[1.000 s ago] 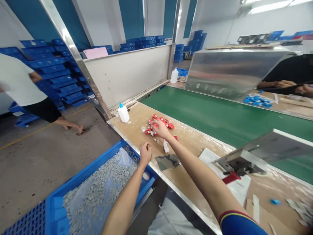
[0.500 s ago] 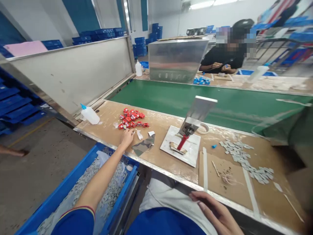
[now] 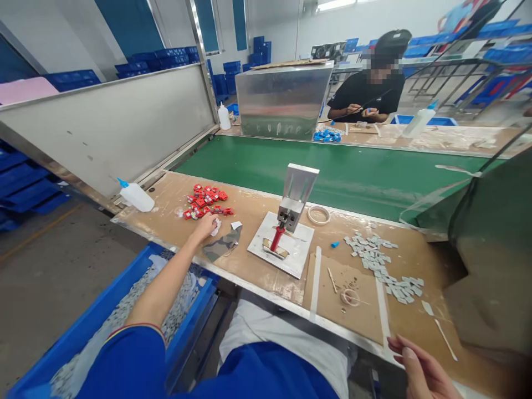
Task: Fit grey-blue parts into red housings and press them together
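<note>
My left hand (image 3: 203, 229) reaches onto the brown work table, fingers closed on a crumpled white tissue (image 3: 216, 226). Just beyond it lies a pile of small red parts (image 3: 205, 200). Beside the hand, to the right, is a camouflage cloth scrap (image 3: 223, 244) with a small white piece at its corner. My right hand (image 3: 419, 368) hangs at the table's front edge on the right, fingers loosely bent, thumb apart, nothing seen in it. Nearest to it are a white stick (image 3: 445, 339) and a cardboard sheet (image 3: 361, 316).
A red-handled toggle clamp (image 3: 279, 235) stands on a white plate. Grey flat pieces (image 3: 376, 260) lie to the right, near a tape roll (image 3: 318, 215). A white bottle (image 3: 137, 197) stands left. Beyond the green belt (image 3: 257, 160) a person sits working. A blue bin (image 3: 137, 271) is below left.
My left hand has shifted slightly right from beside the red parts and closed on the tissue. My right hand has moved right along the table edge. The head view has turned right.
</note>
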{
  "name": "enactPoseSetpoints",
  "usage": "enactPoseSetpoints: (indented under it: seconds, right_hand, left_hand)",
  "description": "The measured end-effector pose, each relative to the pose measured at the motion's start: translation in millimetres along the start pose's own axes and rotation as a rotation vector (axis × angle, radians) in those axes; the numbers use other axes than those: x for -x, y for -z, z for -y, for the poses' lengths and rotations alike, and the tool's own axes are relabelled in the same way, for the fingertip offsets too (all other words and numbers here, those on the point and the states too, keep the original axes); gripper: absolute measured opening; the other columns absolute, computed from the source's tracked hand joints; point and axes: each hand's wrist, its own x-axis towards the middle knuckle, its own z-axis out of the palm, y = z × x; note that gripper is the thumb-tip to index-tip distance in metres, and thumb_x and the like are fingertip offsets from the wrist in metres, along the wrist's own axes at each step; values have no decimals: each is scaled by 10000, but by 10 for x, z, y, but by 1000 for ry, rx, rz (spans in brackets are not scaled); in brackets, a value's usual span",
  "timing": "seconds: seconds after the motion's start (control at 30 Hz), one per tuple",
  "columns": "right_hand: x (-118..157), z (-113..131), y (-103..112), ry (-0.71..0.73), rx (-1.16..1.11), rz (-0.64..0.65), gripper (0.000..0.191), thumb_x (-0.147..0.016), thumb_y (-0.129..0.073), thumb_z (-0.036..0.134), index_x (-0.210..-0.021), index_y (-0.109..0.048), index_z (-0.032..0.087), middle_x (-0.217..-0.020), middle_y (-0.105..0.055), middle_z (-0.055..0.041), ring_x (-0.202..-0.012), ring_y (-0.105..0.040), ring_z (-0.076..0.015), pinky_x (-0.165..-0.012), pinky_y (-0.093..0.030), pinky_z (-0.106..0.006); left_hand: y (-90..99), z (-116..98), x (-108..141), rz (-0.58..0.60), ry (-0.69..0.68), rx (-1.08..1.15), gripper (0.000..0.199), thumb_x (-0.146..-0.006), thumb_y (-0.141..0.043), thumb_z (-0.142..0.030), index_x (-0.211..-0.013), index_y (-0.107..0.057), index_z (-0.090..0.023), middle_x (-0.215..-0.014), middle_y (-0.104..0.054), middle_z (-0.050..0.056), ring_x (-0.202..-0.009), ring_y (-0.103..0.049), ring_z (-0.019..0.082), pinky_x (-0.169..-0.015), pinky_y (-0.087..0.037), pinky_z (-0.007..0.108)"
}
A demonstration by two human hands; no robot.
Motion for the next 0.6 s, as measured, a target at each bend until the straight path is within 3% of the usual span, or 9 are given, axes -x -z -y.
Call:
enactPoseSetpoints:
  seconds: [0.3, 0.5, 0.6]
  right_hand:
    - [-579, -371, -128, 25, -135, -39, 760, -690, -609, 863, -926, -727, 150, -841, -785, -141, -820, -738, -306, -797, -584, -427]
    - [-613, -586, -245, 157, 25, -142, 691, -865, -498, 777, -981, -744, 142, -789, -783, -124, -752, -744, -273, -723, -560, -355]
    - [-613, -589, -297, 218, 116, -162, 666, -912, -457, 727, -961, -759, 136, -786, -786, -134, -683, -735, -250, -672, -545, -328]
  left_hand:
    - [79, -275, 34, -53, 51, -117, 193, -870, -501, -175, -930, -683, -161, -912, -603, 102, -885, -569, 260, -823, -444, 319]
    - [111, -432, 74, -90, 98, -148, 235, -860, -499, -215, -961, -709, -186, -913, -649, 103, -909, -593, 271, -801, -457, 313]
    - [174, -446, 97, -120, 125, -134, 207, -822, -505, -219, -874, -702, -181, -863, -658, 100, -891, -607, 275, -794, -476, 316]
